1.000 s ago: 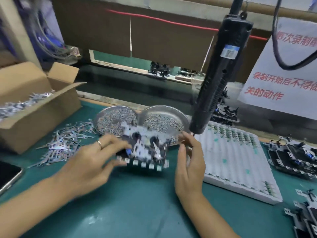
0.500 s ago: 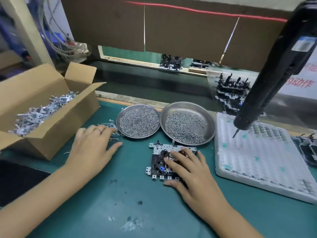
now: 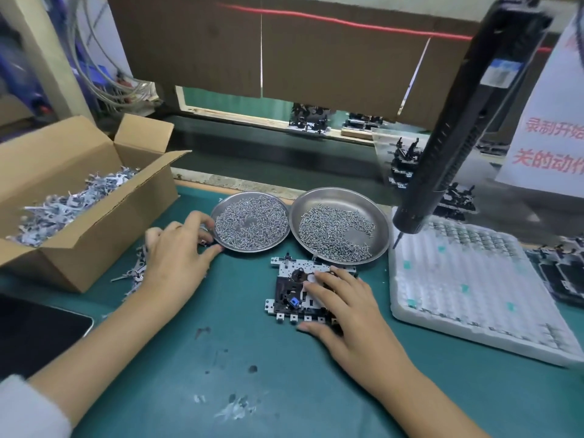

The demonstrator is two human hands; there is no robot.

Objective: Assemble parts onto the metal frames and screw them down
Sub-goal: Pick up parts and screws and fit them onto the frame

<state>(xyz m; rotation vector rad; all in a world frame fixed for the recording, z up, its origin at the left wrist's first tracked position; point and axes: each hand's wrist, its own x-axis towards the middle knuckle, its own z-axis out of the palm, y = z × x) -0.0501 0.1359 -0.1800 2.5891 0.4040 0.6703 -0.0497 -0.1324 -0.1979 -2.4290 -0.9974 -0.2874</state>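
One metal frame [image 3: 286, 295], silver with black parts and a small blue piece, lies flat on the green mat at 6 o'clock of the right screw dish [image 3: 339, 226]. The right hand [image 3: 343, 306] rests on it, fingers spread flat. The left hand [image 3: 178, 248], fingers curled, touches the left screw dish [image 3: 249, 224] rim at 9 o'clock; whether it holds anything cannot be told.
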